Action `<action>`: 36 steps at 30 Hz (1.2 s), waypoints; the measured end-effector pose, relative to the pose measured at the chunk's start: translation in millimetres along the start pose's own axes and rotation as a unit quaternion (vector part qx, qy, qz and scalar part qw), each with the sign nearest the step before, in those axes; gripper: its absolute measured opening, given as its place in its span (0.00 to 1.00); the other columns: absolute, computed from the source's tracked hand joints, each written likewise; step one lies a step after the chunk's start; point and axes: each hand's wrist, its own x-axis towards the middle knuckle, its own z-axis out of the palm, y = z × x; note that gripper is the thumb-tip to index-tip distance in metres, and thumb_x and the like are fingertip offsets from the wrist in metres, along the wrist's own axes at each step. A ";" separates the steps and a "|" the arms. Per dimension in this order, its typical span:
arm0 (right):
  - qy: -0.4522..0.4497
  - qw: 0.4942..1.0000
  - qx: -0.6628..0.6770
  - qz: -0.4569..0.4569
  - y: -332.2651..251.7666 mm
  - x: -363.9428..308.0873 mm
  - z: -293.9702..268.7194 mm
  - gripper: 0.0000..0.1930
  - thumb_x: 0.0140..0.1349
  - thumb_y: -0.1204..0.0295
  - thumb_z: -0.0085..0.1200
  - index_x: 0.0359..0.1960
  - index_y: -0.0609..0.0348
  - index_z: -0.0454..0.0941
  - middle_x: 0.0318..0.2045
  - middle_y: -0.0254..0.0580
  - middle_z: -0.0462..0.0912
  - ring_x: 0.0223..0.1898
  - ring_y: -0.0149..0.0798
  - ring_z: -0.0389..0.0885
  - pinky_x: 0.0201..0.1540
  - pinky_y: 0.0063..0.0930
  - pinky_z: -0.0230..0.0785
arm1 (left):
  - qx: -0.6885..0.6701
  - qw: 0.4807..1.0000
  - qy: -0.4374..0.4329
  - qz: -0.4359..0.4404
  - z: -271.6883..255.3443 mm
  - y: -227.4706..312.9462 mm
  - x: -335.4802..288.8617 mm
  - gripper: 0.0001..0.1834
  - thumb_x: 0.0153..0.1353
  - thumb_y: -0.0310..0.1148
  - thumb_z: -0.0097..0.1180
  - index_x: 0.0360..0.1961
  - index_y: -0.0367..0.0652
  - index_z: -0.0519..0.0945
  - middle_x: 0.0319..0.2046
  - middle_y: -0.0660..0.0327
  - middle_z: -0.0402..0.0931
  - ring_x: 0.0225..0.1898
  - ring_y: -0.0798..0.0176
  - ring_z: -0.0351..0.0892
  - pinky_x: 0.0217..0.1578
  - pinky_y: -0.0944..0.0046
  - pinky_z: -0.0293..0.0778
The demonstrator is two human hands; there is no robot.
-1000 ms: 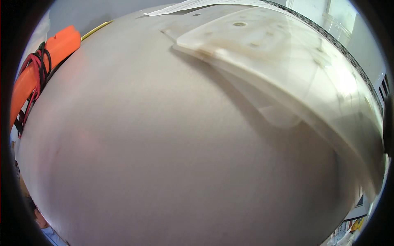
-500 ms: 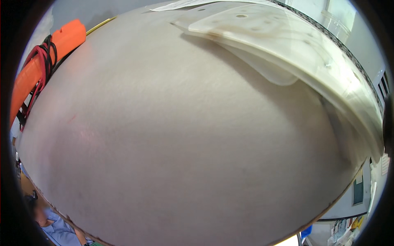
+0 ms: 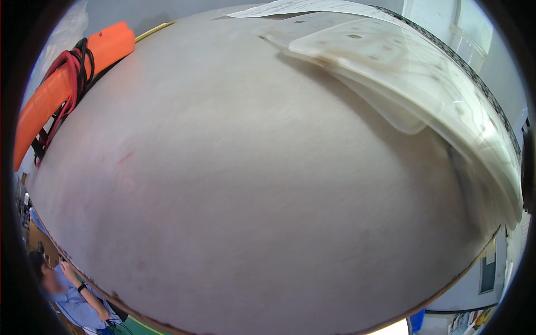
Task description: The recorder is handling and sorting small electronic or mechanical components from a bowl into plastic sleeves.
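Neither of my hands is in view. A pale grey tabletop, bent by the lens, takes up most of the picture. At its far right lie translucent whitish plastic sheets with holes, one partly over the other. Their near edges seem lifted, with a shadow under them. An orange case or tool lies at the left edge, with red and black cables wound round it. A white paper sheet lies at the far side.
Past the table's left edge is a person in a light blue top with a dark wristband. A thin yellow strip lies beside the orange thing. A blue object shows below the near right edge.
The whole view has shifted slightly, so the tabletop things sit a little further right. More of the person at lower left now shows, one forearm raised. Nothing on the table has visibly moved.
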 end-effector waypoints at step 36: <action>0.005 0.999 -0.011 -0.042 -34.2 -42.5 -26.4 0.10 0.48 0.71 0.38 0.26 0.63 0.70 0.27 0.55 0.73 0.32 0.52 0.72 0.34 0.40 0.65 | -0.010 1.000 0.004 0.003 -50.4 -36.1 -8.6 0.17 0.52 0.34 0.47 0.42 0.39 0.67 0.24 0.62 0.69 0.24 0.71 0.68 0.24 0.74 0.67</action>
